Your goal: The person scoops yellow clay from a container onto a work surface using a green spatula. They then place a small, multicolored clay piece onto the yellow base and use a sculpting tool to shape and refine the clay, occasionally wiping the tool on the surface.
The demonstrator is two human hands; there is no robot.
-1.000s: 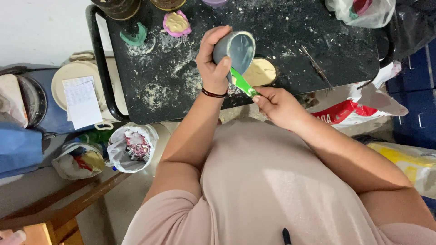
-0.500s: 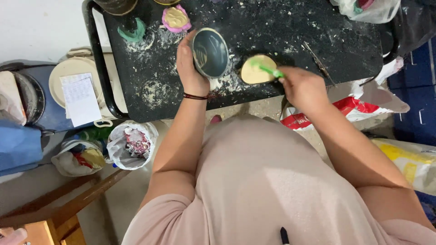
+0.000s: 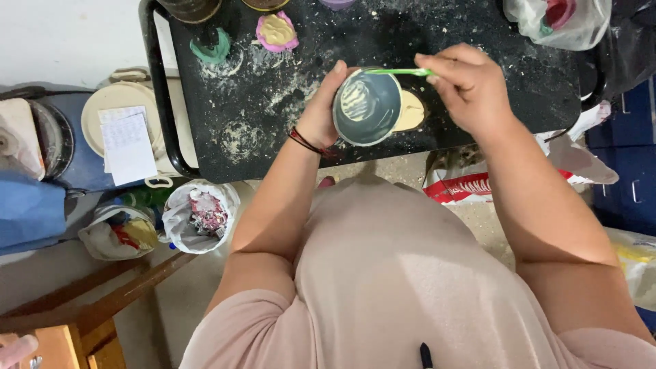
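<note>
Black, powder-dusted desk (image 3: pixel 478 41) below: the left hand (image 3: pixel 321 113) clasps a dark bowl (image 3: pixel 367 107), mouth tilted toward the camera, pale smears inside. The right hand (image 3: pixel 468 89) pinches a green stick (image 3: pixel 396 72) lying sideways across the bowl's rim.

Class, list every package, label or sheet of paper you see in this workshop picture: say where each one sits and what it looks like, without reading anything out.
Paper sheet: white, handwritten, lying on a round cream lid left of the black tray.
Printed sack: white with red lettering, on the floor under the tray's near edge.
Clear bag: top right on the tray, red and green contents.
White bag: floor, lower left, holding colourful scraps.
</note>
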